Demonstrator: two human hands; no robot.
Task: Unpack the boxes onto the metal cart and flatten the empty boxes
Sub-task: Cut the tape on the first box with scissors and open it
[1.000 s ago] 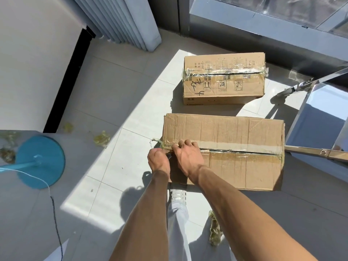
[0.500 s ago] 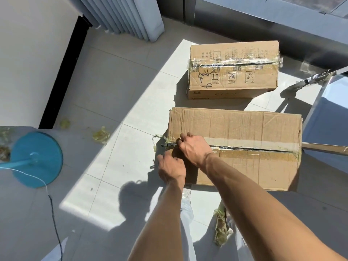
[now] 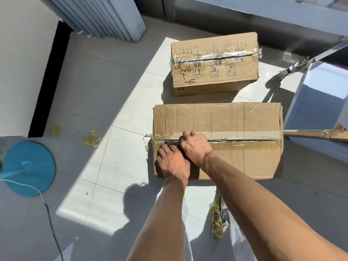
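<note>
At six o'clock on the near box (image 3: 235,159), the left hand (image 3: 172,162) presses flat; the right hand (image 3: 195,146) grips a dark blade (image 3: 172,142) in the taped seam. Next: slice toward three. Beyond, at twelve, the second box (image 3: 214,72) stays taped.

Tiled floor (image 3: 105,95), two cardboard boxes (image 3: 216,119) (image 3: 214,80), blue round base (image 3: 30,168), tape scraps (image 3: 92,138)

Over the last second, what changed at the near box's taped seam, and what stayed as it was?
The left hand came off the seam's left end and now rests flat on the near box, on its near flap. The right hand took up a thin dark tool and holds it along the seam, a little further right. Both flaps remain closed. The far box is still taped, and the metal cart has not moved.
</note>
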